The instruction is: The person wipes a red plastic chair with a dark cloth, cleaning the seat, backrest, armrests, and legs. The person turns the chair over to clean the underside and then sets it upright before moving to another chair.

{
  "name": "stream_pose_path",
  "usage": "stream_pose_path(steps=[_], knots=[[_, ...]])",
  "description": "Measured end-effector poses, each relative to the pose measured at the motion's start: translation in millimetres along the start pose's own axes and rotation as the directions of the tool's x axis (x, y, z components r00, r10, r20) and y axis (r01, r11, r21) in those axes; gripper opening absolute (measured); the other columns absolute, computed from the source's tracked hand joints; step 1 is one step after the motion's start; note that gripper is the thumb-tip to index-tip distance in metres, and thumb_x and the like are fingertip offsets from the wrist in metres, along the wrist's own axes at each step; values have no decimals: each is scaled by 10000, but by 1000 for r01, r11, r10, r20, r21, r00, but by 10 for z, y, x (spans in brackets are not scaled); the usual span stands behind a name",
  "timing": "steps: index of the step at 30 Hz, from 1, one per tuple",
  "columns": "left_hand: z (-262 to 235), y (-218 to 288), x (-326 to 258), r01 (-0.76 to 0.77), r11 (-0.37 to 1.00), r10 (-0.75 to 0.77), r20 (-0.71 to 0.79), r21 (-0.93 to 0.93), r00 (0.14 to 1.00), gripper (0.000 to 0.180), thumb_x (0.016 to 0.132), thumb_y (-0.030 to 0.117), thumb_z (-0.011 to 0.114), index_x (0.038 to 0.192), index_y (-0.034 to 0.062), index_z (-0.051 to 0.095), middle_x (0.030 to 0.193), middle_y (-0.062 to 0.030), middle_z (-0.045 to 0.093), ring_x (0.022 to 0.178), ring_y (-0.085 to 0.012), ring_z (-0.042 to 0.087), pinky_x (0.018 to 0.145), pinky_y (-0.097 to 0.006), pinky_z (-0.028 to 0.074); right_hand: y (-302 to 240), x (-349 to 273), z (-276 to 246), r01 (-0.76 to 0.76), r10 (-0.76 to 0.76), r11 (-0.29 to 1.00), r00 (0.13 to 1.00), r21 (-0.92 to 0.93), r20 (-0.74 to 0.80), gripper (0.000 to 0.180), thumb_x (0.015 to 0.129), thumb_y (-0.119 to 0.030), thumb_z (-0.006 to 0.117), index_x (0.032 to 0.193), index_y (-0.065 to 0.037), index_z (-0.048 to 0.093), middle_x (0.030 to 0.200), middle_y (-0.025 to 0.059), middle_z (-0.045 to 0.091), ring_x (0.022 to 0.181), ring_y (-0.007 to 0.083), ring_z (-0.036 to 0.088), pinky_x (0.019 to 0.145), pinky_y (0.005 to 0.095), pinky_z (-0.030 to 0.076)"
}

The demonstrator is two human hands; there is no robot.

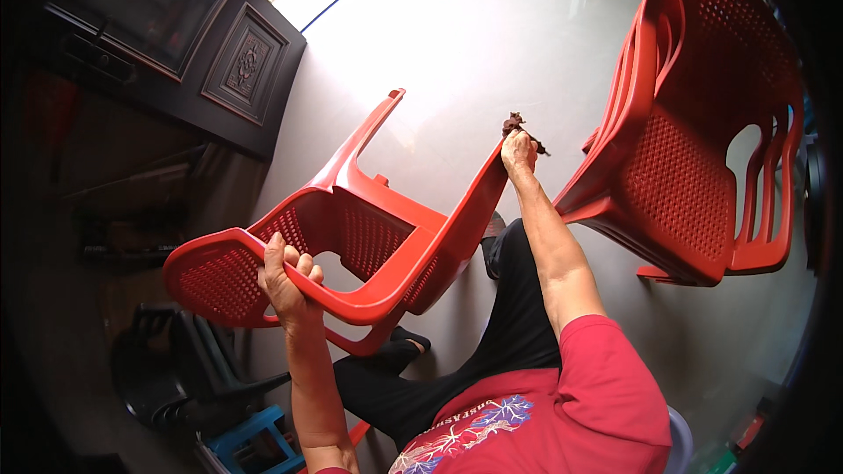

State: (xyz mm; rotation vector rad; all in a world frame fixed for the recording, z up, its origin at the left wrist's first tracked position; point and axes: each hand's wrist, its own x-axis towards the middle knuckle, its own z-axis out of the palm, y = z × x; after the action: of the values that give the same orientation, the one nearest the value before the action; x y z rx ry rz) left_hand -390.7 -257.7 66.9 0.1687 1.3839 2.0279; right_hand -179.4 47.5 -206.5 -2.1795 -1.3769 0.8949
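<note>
At centre frame a red plastic chair (351,237) is tipped on its side and held off the floor. The left hand (285,285) is clenched around its armrest rim at lower left, while the right hand (518,151) presses a small dark rag (516,125) against the end of one chair leg, so wiping looks under way, with the other legs seemingly still to do. Farther right stands a stack of red chairs (694,140); a dark wooden cabinet (176,44) fills the upper left, neither blocking the hands.
</note>
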Motion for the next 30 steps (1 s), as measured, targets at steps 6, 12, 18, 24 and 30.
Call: stream_pose_path(steps=[6, 12, 18, 24, 30], knots=[[203, -37, 193, -48, 998, 51, -91, 30, 995, 288, 910, 198, 571, 666, 129, 435, 535, 53, 376, 368, -42, 336, 316, -204, 319, -79, -1066, -454, 488, -485, 873, 868, 5, 107, 267, 870, -246, 479, 981, -38, 604, 1065, 278, 530, 967, 440, 539, 862, 474, 457], [334, -166, 354, -165, 979, 185, -190, 117, 964, 294, 895, 233, 593, 672, 114, 443, 531, 28, 394, 381, -95, 406, 328, -245, 364, -308, -2475, -1301, 709, -832, 370, 540, 601, -126, 172, 846, -68, 563, 1000, 6, 580, 914, 164, 528, 841, 346, 550, 762, 403, 460], [539, -265, 199, -182, 971, 209, -182, 154, 961, 370, 896, 325, 613, 614, 134, 468, 538, 21, 459, 424, -88, 463, 391, -255, 395, -859, -3019, -1644, 999, -962, -37, -26, 36, -271, 583, 656, -312, 778, 1133, -34, 590, 1156, 195, 506, 937, 336, 523, 776, 427, 432], [-65, -194, 69, -259, 921, 165, 313, 290, 935, 688, 881, 585, 516, 1160, -41, 450, 1051, -140, 531, 993, -204, 521, 844, -352, 447, -959, -2671, -1594, 995, -981, -74, -59, 71, -184, 423, 641, -289, 770, 988, -100, 619, 929, 87, 640, 851, 261, 627, 666, 410, 469], [-1719, -875, -408, 64, 414, 707, -365, 908, 606, 874, 689, 344, 790, 1326, -25, 318, 1307, -244, 357, 1248, -403, 288, 1024, -536, 257, -1143, -2118, -1841, 965, -983, 116, 146, 236, -113, 434, 708, -235, 765, 1108, -132, 633, 1006, 83, 631, 945, 278, 586, 807, 373, 505]])
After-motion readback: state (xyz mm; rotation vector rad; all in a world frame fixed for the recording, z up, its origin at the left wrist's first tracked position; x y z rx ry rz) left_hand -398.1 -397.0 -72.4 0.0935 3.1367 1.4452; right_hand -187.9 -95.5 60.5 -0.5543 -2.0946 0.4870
